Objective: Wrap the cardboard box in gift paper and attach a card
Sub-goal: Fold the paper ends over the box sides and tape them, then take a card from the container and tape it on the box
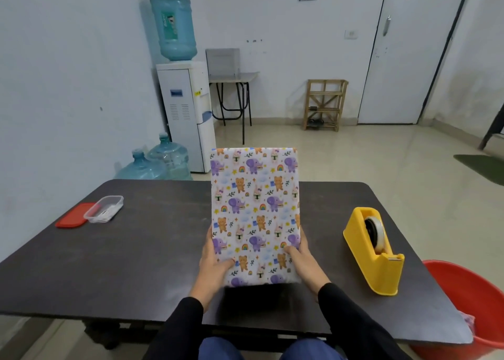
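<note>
Grip check: left hand (215, 261) and right hand (304, 260) both clasp the wrapped box (255, 209) at its lower end, upright over the table (152, 250). I judge the low hold risky: the box could tip and the paper slip.

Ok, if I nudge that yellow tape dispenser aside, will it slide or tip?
Probably slides rather than tips: the tape dispenser sits on a long, flat base on the smooth table. Its bulky body suggests it is weighted, so likely heavy for its size.
</note>
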